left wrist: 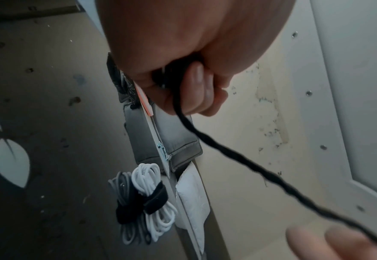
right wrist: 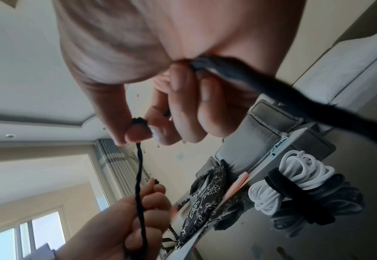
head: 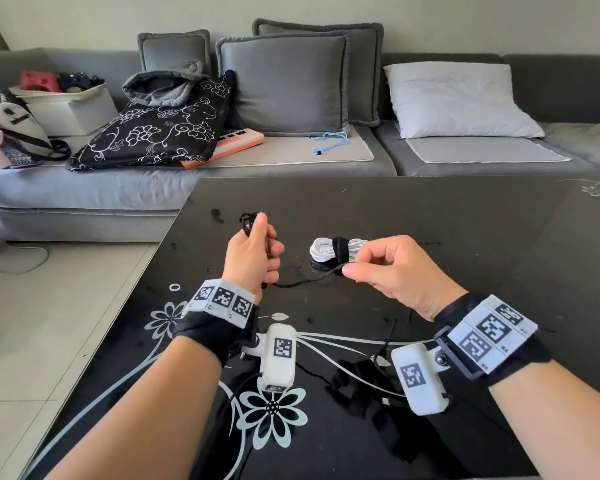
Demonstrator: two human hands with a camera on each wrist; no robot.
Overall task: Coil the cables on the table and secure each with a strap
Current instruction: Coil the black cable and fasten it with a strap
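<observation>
Braided black cable (head: 305, 279) is light, limp and slightly grippy: your left hand (head: 248, 254) closes round its gathered loops above the glossy table (head: 465, 216), your right hand (head: 395, 268) pinches the free run; take hold near the coil. White cable (head: 336, 249), far centre, lies strapped

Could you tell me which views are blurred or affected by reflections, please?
Head view: sharp; the glossy black table mirrors the white cable bundle. Left wrist view: the right hand is blurred at the bottom corner. Right wrist view: the black cable near the lens is smeared; window light is bright.
</observation>
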